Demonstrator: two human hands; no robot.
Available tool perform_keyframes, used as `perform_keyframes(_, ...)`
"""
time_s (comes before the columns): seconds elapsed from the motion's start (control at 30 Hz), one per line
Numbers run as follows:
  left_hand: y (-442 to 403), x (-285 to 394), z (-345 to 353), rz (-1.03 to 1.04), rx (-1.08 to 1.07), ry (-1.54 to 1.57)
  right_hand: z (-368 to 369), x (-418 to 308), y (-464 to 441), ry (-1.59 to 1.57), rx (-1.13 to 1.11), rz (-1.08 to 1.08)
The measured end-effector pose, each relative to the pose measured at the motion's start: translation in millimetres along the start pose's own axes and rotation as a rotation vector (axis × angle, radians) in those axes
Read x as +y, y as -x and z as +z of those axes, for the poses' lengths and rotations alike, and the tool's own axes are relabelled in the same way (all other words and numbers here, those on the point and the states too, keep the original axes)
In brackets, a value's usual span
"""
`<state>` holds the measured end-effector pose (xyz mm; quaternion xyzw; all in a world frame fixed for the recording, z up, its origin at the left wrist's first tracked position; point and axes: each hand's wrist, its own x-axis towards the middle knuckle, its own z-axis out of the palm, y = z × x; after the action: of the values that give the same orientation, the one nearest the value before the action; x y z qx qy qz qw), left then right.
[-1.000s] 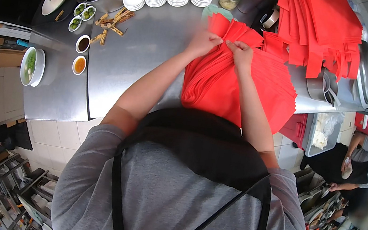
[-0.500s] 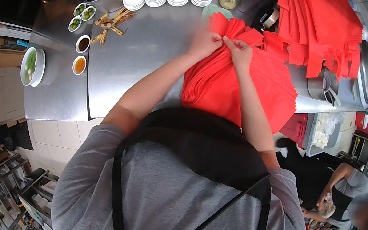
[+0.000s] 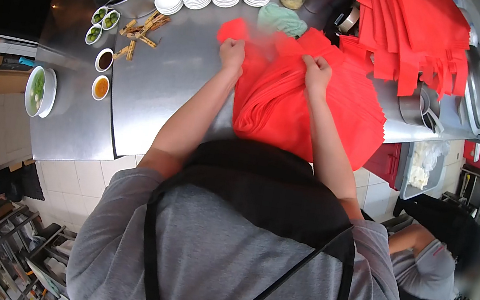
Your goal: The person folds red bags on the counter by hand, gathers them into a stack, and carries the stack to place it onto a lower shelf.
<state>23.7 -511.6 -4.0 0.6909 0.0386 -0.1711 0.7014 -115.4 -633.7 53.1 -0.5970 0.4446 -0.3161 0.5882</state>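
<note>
The person's two hands had just parted. The left hand (image 3: 231,54) had moved outward, its fingers closed on a loose red fabric piece (image 3: 234,28), which stretched away from the fanned red pile (image 3: 295,115) on the metal surface (image 3: 156,88). The right hand (image 3: 315,75) was over the pile's upper part, its fingers narrow and seeming to pinch a layer. That wider gap left the piece partly drawn out from the pile. A green cloth (image 3: 272,17), more exposed than before, lay just beyond.
</note>
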Motion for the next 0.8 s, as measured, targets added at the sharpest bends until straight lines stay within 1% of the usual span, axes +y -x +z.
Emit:
perform_keyframes(0.07,3,0,-1,-0.042,0.045,0.18,0,0,1,-0.031,-0.003,0.005)
perform_keyframes(0.13,5,2,1,-0.074,0.049,0.238,-1,1,2,-0.062,-0.008,0.01)
perform_keyframes(0.2,5,4,1,-0.104,0.055,0.296,1,-4,6,-0.148,0.002,0.063)
perform_keyframes(0.27,6,10,1,-0.178,0.067,0.418,1,-6,9,-0.186,0.003,0.073)
perform_keyframes(0.3,7,14,2,-0.177,0.066,0.419,1,-7,10,-0.224,0.005,0.083)
perform_keyframes(0.33,8,18,4,-0.228,0.105,0.451,1,-6,10,-0.225,0.006,0.081)
perform_keyframes(0.37,8,19,6,-0.279,0.144,0.483,2,-1,9,-0.302,0.007,0.076)
perform_keyframes(0.4,6,17,5,-0.278,0.143,0.483,2,3,9,-0.379,0.008,0.072)
perform_keyframes(0.47,5,17,1,-0.255,0.076,0.414,1,7,9,-0.371,-0.002,0.077)
perform_keyframes(0.5,8,18,0,-0.253,0.077,0.415,1,8,9,-0.362,-0.013,0.083)
perform_keyframes(0.53,14,17,0,0.09,0.071,0.073,2,8,8,-0.363,-0.014,0.083)
perform_keyframes(0.57,19,19,1,0.428,0.063,-0.273,4,5,8,-0.298,-0.055,0.072)
perform_keyframes(0.6,20,23,5,0.428,0.064,-0.273,5,3,8,-0.233,-0.094,0.061)
perform_keyframes(0.67,24,33,11,0.834,-0.248,-0.359,10,-4,8,-0.193,-0.119,0.041)
perform_keyframes(0.7,28,38,15,0.832,-0.245,-0.361,12,-6,9,-0.151,-0.144,0.019)
perform_keyframes(0.77,32,50,22,0.533,-0.487,-0.463,17,-6,8,-0.193,-0.155,0.034)
perform_keyframes(0.8,33,58,23,0.521,-0.508,-0.527,18,-6,6,-0.235,-0.163,0.049)
